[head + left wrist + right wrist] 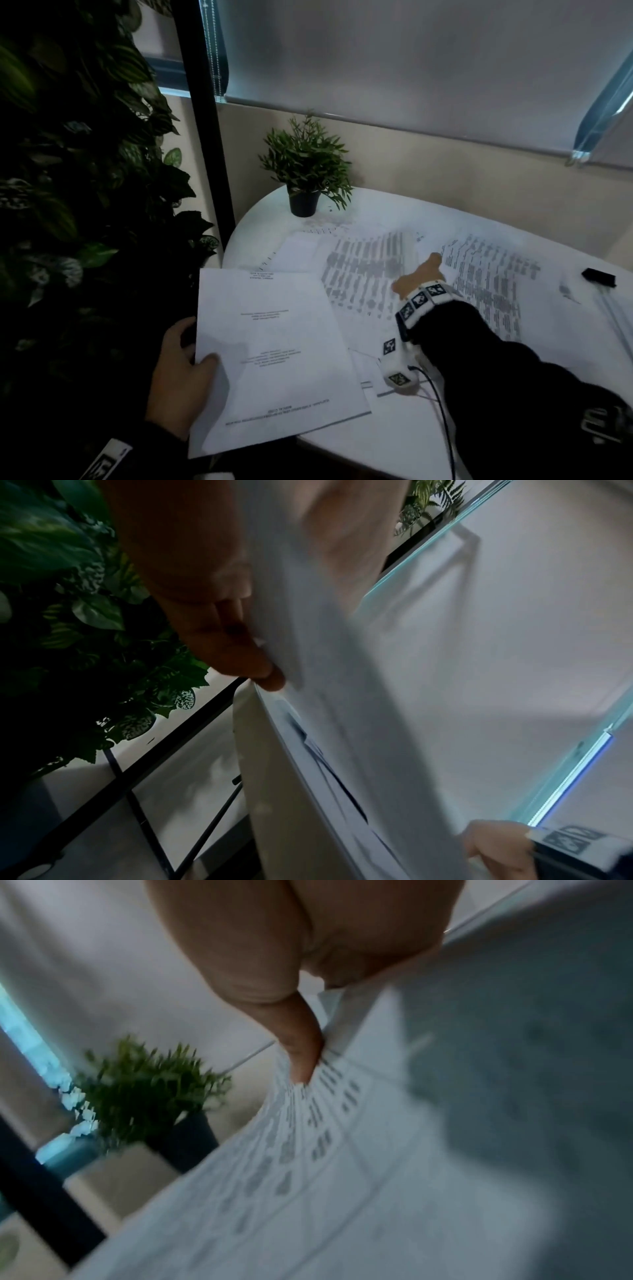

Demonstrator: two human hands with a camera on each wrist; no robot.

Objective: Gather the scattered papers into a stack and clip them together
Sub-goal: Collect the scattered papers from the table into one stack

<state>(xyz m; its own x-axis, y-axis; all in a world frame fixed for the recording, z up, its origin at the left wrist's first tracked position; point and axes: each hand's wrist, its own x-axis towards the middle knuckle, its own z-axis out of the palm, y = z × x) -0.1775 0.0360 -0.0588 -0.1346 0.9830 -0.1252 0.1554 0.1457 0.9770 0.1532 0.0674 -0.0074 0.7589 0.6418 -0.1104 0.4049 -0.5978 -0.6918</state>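
A white sheet (274, 359) with sparse upside-down print fills the lower centre of the head view, its left edge off the desk (394, 445). Above and to its right, more printed papers (363, 270) lie fanned and overlapping across the middle. A small black clip (598, 277) sits at the far right.

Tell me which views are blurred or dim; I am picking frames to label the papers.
Head view: dim, plant wall on the left nearly black, yet the sheet held by the left hand and the printed sheet under the right hand stay fairly sharp. Left wrist view: the held sheet is smeared. Right wrist view: motion blur throughout, print unreadable.
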